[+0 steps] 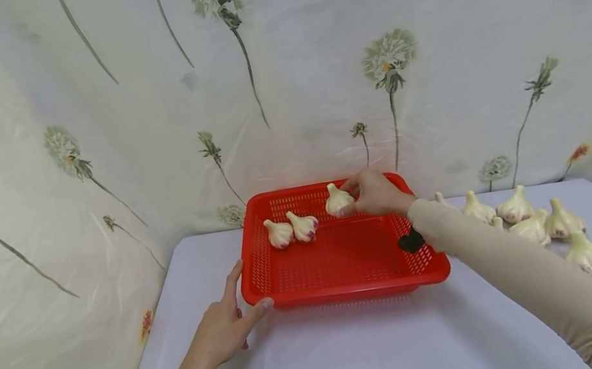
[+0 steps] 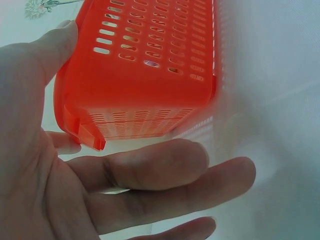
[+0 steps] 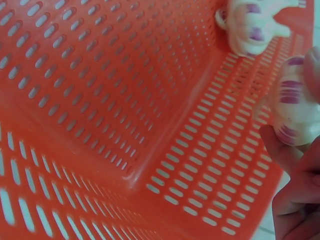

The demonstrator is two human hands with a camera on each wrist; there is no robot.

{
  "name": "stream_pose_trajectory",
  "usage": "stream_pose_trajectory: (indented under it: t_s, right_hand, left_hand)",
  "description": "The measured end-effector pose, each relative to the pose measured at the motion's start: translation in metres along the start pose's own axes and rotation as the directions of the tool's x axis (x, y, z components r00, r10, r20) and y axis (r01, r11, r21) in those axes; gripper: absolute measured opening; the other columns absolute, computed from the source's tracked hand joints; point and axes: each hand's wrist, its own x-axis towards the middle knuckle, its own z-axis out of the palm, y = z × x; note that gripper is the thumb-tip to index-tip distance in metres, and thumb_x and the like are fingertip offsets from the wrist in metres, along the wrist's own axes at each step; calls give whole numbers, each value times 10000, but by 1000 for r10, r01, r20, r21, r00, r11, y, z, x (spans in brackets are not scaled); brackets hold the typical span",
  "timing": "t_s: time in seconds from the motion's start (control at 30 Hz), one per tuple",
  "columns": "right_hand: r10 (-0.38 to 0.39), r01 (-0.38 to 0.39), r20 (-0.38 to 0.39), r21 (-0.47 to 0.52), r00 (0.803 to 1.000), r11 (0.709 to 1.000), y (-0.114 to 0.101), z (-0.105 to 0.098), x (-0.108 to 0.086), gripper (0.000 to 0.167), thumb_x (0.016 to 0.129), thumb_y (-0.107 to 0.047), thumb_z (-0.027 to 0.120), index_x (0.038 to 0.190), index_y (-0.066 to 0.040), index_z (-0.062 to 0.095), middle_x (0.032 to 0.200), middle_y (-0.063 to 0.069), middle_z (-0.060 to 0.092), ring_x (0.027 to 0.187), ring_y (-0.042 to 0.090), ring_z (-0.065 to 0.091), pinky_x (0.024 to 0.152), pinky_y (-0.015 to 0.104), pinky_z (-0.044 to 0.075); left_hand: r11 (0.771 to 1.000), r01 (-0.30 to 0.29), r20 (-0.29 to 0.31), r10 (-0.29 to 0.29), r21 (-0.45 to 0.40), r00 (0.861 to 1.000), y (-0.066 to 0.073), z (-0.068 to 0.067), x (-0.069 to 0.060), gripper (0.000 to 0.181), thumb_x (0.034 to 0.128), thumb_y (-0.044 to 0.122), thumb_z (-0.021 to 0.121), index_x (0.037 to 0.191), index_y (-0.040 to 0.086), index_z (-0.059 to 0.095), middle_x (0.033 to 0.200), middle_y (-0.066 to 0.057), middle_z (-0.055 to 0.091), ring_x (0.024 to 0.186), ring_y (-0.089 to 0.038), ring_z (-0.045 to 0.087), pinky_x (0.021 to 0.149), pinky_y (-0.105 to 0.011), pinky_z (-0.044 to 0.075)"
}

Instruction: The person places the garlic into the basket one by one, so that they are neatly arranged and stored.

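A red plastic basket [image 1: 349, 289] stands on the table with two garlic bulbs [image 1: 303, 226] side by side in its left part. Over the basket's back part, my right hand [image 1: 378, 193] pinches another garlic bulb [image 1: 338, 199] between thumb and fingers. In the right wrist view that held bulb [image 3: 292, 100] shows purple streaks. My left hand [image 1: 221, 333] touches the basket's left end, thumb and index finger on the rim. The left wrist view shows the other fingers of the left hand [image 2: 115, 175] extended below the rim, beside the basket wall [image 2: 135, 90].
Several garlic bulbs [image 1: 564, 220] lie on the table [image 1: 349, 358] right of the basket, partly behind my right forearm. A white cloth printed with dandelions [image 1: 305, 65] hangs behind the table and at its sides.
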Motion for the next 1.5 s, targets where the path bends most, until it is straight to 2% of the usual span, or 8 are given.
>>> stream_pose_trajectory:
  t_s: [0.17, 0.33, 0.6, 0.8, 0.93, 1.1, 1.27, 1.5]
  right_hand:
    - [3, -2, 31, -8, 1000, 1000, 3, 8, 4, 609, 868, -306, 902, 1343, 20, 703, 1275, 173, 739, 1066, 316, 686, 892, 442, 614]
    - [-18, 19, 30, -43, 999, 999, 9, 15, 6, 595, 847, -345, 914, 1303, -5, 738, 1188, 143, 771, 986, 289, 676, 829, 404, 599]
    - [39, -38, 46, -24, 998, 999, 20, 25, 5, 679, 833, -433, 909, 1348, -32, 721, 1238, 132, 766, 1018, 282, 668, 868, 416, 621]
    - [56, -54, 55, -24, 997, 998, 22, 30, 9, 648, 823, -442, 915, 1323, -65, 744, 1180, 99, 780, 970, 262, 661, 838, 399, 624]
    - [34, -29, 70, -68, 997, 997, 25, 34, 12, 582, 816, -439, 922, 1252, -80, 783, 1070, 68, 793, 911, 245, 644, 789, 363, 590]
    - [-6, 22, 120, -132, 993, 991, 26, 39, 14, 511, 825, -439, 914, 1209, -119, 807, 974, 9, 781, 882, 227, 625, 791, 359, 549]
    - [-19, 50, 148, -213, 989, 976, 25, 41, 15, 534, 835, -476, 896, 1232, -134, 790, 933, -16, 736, 868, 210, 605, 787, 361, 513]
    - [-57, 92, 133, -276, 990, 957, 24, 45, 21, 610, 813, -557, 885, 1225, -120, 779, 893, -18, 711, 831, 205, 601, 766, 371, 508]
  left_hand:
    - [1000, 10, -1, -10, 8, 1000, -1, 0, 1, 987, 932, 639, 703, 1705, 342, 167, 627, -52, 576, 504, -200, 574, 503, -291, 434]
    - [1000, 12, 1, -12, 15, 1000, -1, 1, 2, 987, 926, 646, 707, 1701, 362, 165, 629, -53, 575, 504, -202, 580, 504, -289, 432]
    - [1000, 0, 8, 0, 7, 1000, 1, 3, 0, 985, 924, 651, 706, 1700, 356, 177, 637, -50, 572, 508, -198, 577, 501, -301, 442]
    - [1000, -2, 9, 2, 19, 1000, 0, 3, 1, 1003, 921, 676, 692, 1704, 351, 156, 632, -45, 578, 508, -194, 578, 500, -299, 437]
    - [1000, -5, 4, 5, 22, 1000, 1, 2, 1, 1005, 923, 677, 689, 1705, 343, 154, 620, -42, 580, 504, -193, 578, 500, -295, 427]
    - [1000, 0, 4, 0, 24, 1000, 2, 3, 1, 1009, 920, 686, 685, 1707, 337, 158, 627, -42, 577, 511, -190, 579, 504, -293, 431]
    - [1000, 4, 3, -4, 26, 1000, 1, 3, 1, 1002, 925, 673, 687, 1706, 335, 160, 622, -45, 576, 509, -191, 578, 505, -291, 423]
    - [1000, 4, -6, -3, 30, 1000, -1, 1, 1, 1000, 927, 679, 683, 1706, 340, 156, 627, -41, 577, 506, -188, 579, 500, -295, 427]
